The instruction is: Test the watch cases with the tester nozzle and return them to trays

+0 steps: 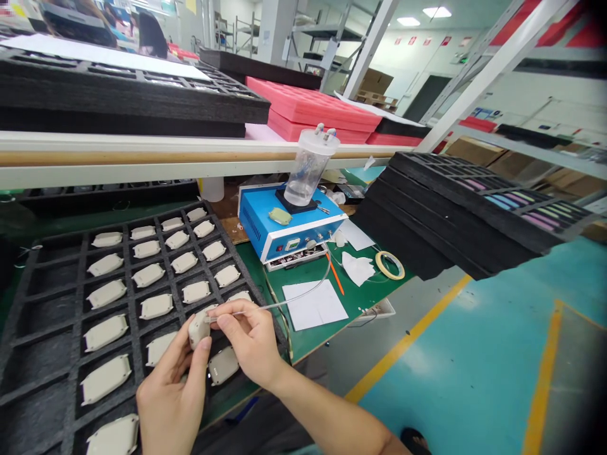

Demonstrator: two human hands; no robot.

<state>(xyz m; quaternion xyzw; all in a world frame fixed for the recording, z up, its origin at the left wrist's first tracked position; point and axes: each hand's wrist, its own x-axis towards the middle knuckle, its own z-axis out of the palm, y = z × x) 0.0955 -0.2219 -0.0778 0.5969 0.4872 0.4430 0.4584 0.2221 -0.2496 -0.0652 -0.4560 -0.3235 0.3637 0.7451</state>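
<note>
My left hand (177,379) is closed round a small cream plastic casing (199,328), tilted up above the black foam tray (50,332). Between the thumb and fingers of my right hand (251,341) is the end of a thin clear tube (303,294), its tip touching or very near the casing's side. From there the tube runs back to the front of a blue box device (253,221). Similar cream casings (107,332) lie in several tray compartments, and a greyer one (224,366) sits beneath my right hand. Fingers hide part of the held casing.
On the blue device stand a clear cylinder (306,170) and a greenish casing (281,216). White paper (315,304), an orange stick (335,275), crumpled tissue (358,268) and a tape roll (389,265) lie on the green mat. Stacked black foam trays (427,215) stand right; a shelf (142,170) crosses behind.
</note>
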